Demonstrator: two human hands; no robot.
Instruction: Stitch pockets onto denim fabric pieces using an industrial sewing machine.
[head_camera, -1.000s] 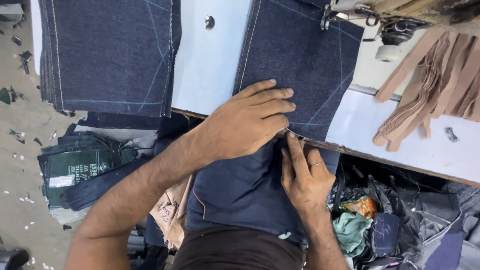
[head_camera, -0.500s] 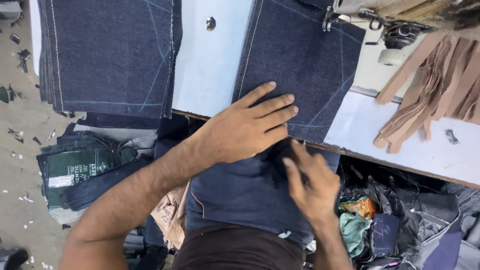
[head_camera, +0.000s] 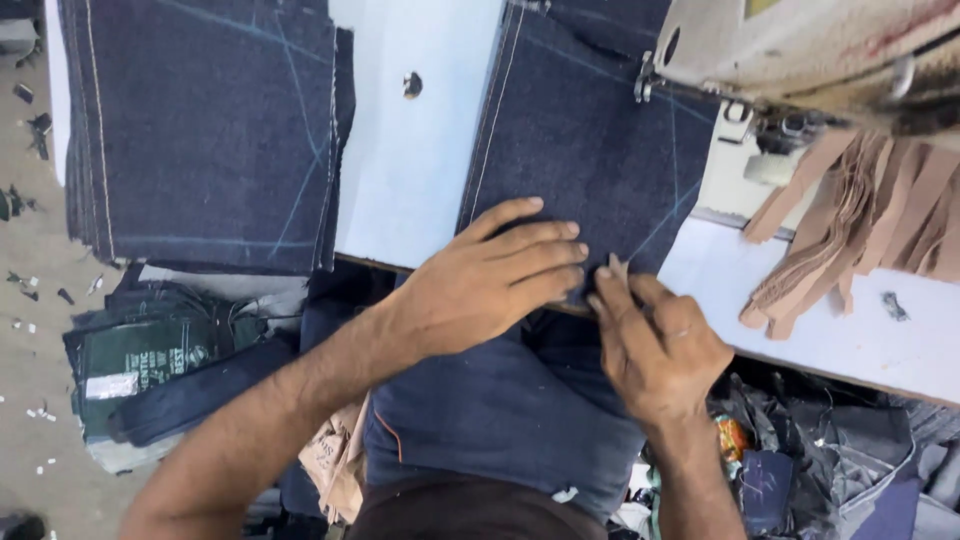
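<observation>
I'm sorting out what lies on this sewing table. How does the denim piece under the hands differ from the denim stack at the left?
The denim piece is one layer, hanging over the table's near edge, with the left hand flat on it and the right hand at its edge. The denim stack is many layers squared up, lying untouched. The piece runs under the sewing machine; the stack sits apart. Both are dark blue with pale chalk lines.

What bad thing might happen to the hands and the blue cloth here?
The denim piece hangs over the table edge, so it might slide off if the left hand lifts. The right hand pinches a small tan strip that could slip crooked. Both hands are close to the sewing machine, so fingers may be in danger.
</observation>
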